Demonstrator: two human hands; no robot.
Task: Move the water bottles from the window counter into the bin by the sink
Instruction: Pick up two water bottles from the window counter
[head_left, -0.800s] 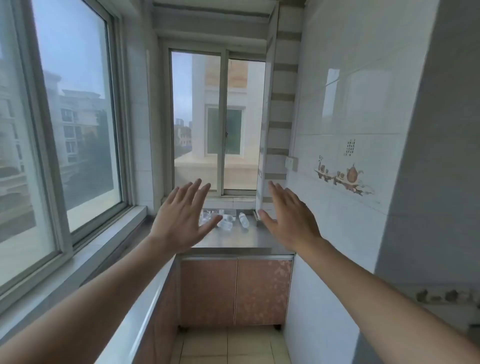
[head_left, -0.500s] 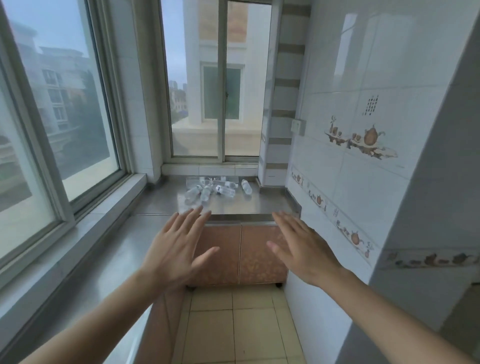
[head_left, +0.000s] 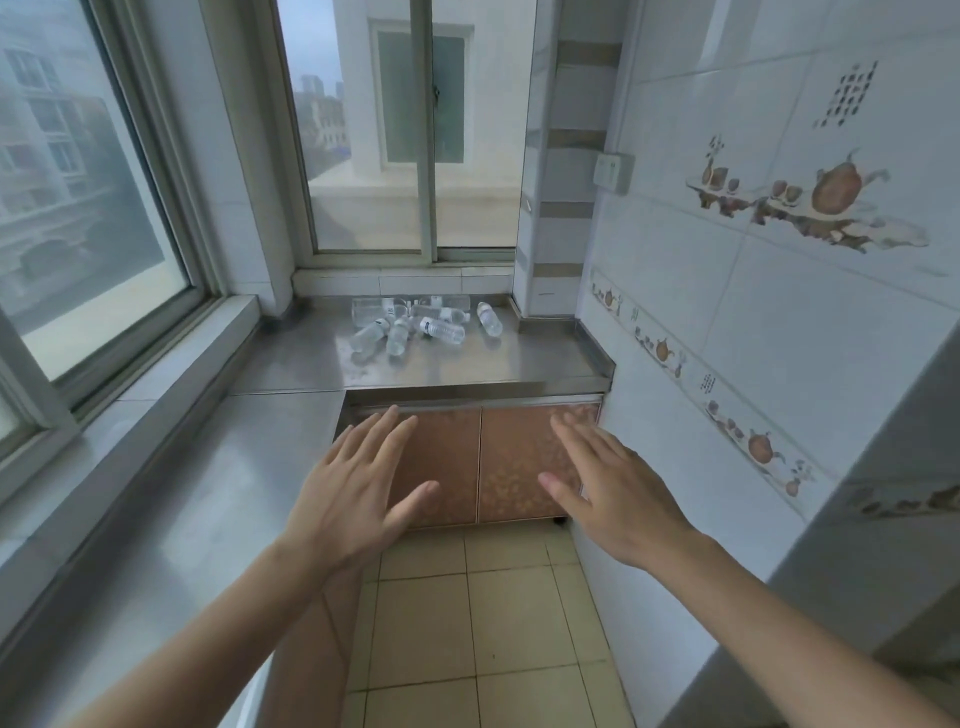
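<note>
Clear plastic water bottles (head_left: 415, 325) lie heaped on the steel window counter (head_left: 467, 364), well beyond both empty hands: left hand (head_left: 353, 493), right hand (head_left: 618, 499), fingers spread. Step closer, then grasp bottles around their middles.

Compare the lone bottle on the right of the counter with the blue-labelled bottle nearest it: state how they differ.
The lone bottle lies apart from the pile, touching nothing; the blue-labelled bottle lies at the pile's edge against others. The lone bottle points mostly toward the window; the blue-labelled bottle lies more crosswise. Both are clear plastic, lying on their sides on the steel counter, and neither the left hand nor the right hand touches them.
</note>
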